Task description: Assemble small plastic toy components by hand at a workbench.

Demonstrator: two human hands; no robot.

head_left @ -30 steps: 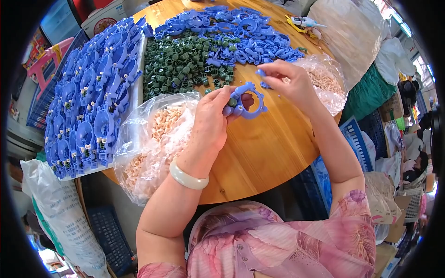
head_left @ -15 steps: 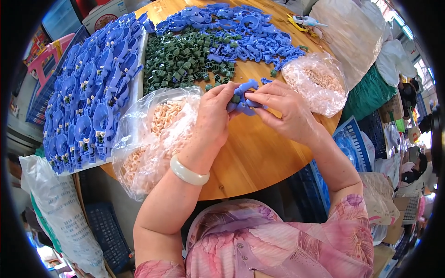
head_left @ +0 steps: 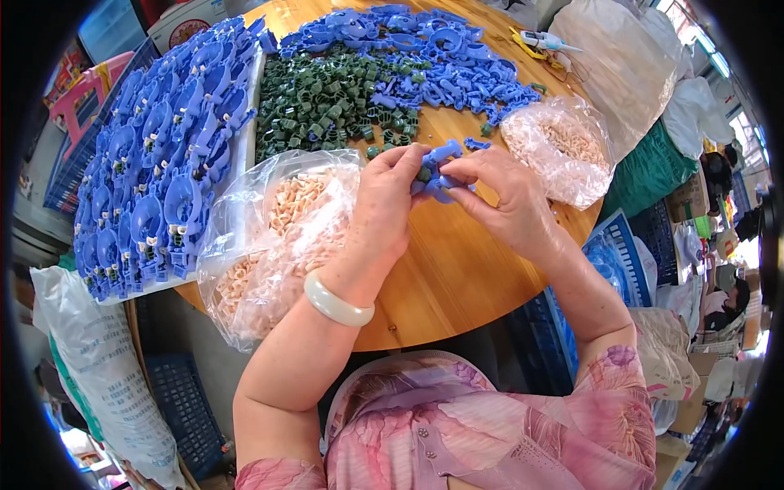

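Note:
My left hand (head_left: 389, 194) is closed around a small blue plastic toy part (head_left: 444, 153), held above the near middle of the table. A dark green piece (head_left: 424, 174) shows against the blue one, partly hidden by the fingers. From the other side, my right hand (head_left: 513, 192) pinches the blue part between thumb and fingers. What lies right under its fingertips is hidden. Just past the hands, a loose blue piece (head_left: 476, 144) rests on the wood. A clear bag of beige plastic pieces (head_left: 304, 200) lies beside my left forearm.
Heaped green pieces (head_left: 327, 102) and blue parts (head_left: 457, 69) cover the far side of the round wooden table (head_left: 457, 282). Rows of blue assemblies (head_left: 167, 159) fill a white board at left. Another beige-filled bag (head_left: 563, 147) sits at right, below a glue-gun-like tool (head_left: 547, 39).
Both hands and the blue part sit slightly farther right in the picture, and the view has shifted a little. The two-handed hold on the part stays the same.

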